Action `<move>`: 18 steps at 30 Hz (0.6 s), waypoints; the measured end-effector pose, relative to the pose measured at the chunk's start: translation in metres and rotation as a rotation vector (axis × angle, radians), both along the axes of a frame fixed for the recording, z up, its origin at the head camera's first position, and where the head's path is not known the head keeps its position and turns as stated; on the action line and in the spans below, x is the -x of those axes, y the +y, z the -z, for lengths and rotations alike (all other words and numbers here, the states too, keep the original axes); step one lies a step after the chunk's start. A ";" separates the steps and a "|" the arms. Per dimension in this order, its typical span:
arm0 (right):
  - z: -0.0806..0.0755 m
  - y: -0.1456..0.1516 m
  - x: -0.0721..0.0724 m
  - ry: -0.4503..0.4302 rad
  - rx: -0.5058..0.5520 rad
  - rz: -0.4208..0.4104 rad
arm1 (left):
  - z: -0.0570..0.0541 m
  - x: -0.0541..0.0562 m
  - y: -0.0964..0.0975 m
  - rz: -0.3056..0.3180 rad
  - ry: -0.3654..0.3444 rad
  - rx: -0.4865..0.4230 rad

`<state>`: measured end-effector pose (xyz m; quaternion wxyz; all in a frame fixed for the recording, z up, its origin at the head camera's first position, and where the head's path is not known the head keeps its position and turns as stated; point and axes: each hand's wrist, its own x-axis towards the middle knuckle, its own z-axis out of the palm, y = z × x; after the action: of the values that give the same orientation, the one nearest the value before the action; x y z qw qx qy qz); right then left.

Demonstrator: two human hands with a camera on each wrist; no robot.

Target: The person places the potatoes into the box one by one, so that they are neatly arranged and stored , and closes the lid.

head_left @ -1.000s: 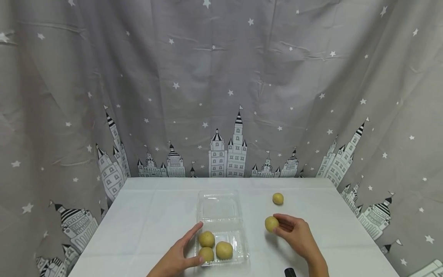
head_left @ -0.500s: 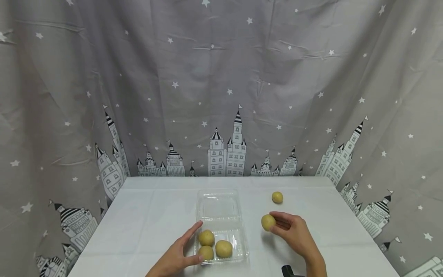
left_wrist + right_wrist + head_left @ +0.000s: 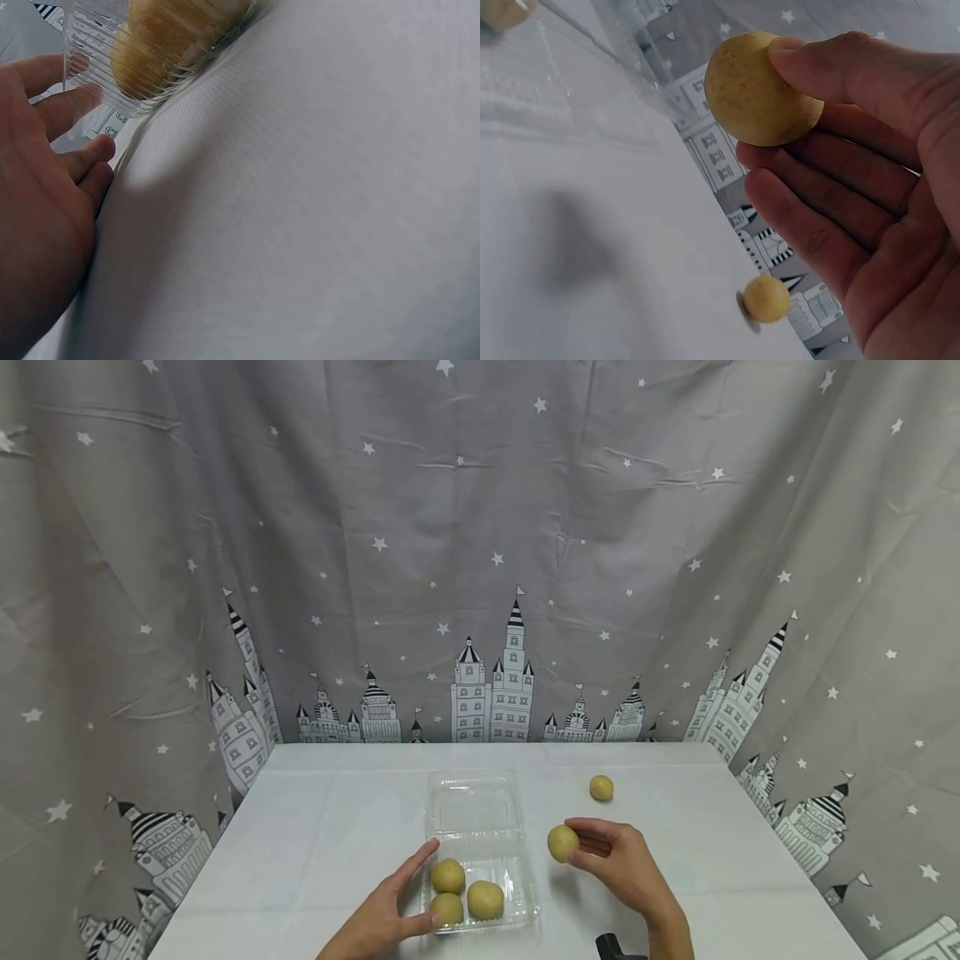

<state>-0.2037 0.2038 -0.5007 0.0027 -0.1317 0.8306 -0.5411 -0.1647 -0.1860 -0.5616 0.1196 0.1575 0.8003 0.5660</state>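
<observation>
1. Head: the right hand pinches a potato above the table, just right of the clear container with three potatoes; a loose potato lies farther back.
2. Left wrist: the left hand has loosely extended fingers at the container's ribbed wall.
3. Right wrist: thumb and fingers grip the potato.

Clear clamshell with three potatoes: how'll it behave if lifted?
The clear clamshell probably flexes: its ribbed walls look like thin plastic. Its lid likely swings on the hinge, since it lies folded open. Lifted, the clamshell may dip left, as the three potatoes sit mostly on that side.
</observation>
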 end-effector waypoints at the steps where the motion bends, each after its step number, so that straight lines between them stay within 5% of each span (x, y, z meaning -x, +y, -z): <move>1: 0.000 -0.002 0.000 0.006 -0.003 -0.007 | 0.000 0.000 0.000 -0.001 0.000 0.001; 18: -0.002 -0.035 0.004 0.026 -0.013 -0.108 | -0.001 -0.002 0.000 -0.009 0.002 0.010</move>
<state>-0.2075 0.1690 -0.4984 0.0221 -0.1835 0.8256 -0.5331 -0.1625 -0.1859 -0.5603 0.1170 0.1539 0.8039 0.5624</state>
